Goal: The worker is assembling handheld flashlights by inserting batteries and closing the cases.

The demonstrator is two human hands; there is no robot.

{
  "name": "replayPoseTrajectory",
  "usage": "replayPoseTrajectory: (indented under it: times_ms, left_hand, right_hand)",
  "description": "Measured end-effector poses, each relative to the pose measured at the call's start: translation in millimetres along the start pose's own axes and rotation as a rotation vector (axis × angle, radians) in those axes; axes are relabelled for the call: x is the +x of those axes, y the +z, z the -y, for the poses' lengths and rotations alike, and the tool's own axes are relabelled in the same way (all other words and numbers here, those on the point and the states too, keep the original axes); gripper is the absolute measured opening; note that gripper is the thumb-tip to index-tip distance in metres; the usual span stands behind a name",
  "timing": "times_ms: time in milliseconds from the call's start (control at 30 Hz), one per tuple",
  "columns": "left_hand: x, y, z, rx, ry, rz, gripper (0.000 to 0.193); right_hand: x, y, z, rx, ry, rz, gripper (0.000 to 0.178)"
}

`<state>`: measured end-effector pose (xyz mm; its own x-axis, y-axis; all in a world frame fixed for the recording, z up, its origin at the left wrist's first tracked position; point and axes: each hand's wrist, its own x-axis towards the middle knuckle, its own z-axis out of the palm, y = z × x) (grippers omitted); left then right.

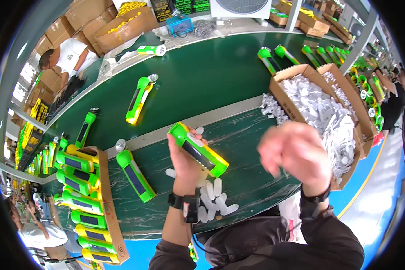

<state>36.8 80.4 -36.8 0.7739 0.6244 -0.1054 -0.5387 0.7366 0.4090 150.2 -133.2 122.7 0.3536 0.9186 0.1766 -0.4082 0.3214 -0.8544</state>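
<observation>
Green worktable (252, 166) spans the near side. Carton (287, 100) of white pieces sits at its right end. Right hand (297, 155), blurred, is raised beside the carton; finger state cannot be determined. Left hand (184, 159) grips a green-and-yellow flashlight (201, 153), tilted, above the table. Loose whitish tabs (210, 196) lie near the left wrist.

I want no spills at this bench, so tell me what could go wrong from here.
Loose white pieces lie beside the left wrist device, near the bench's close edge; a forearm sweep might push some off.

The blurred right grip appears close to an open cardboard box heaped with white parts; a knock could spill some.

Only the left grip holds the green-and-yellow torch, so it might slip.
</observation>
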Motion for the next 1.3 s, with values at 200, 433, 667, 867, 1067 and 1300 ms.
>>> replayPoseTrajectory:
  times_ms: [200,433,667,867,1067,1300]
  left_hand:
    - [-8,-1,1,0.076,-0.043,0.221,0.050]
    - [-10,4,0,0.059,-0.072,0.124,0.049]
    - [-15,7,3,0.008,-0.176,0.093,0.034]
    - [-18,17,0,0.125,-0.195,0.203,0.049]
    - [-12,-3,-1,0.348,-0.256,0.140,0.063]
    - [-15,12,0,0.069,-0.312,0.097,0.067]
  right_hand:
    - [19,-114,-77,-1.573,-0.117,-0.607,0.027]
    - [61,-143,-98,-1.878,-0.016,-0.557,0.024]
    - [63,-155,-107,-2.078,0.035,-0.577,0.028]
    - [59,-151,-110,-2.174,0.033,-0.498,0.028]
    - [63,-137,-106,-1.839,-0.252,-0.505,0.017]
    - [77,-80,-104,-0.826,0.057,-0.397,0.012]
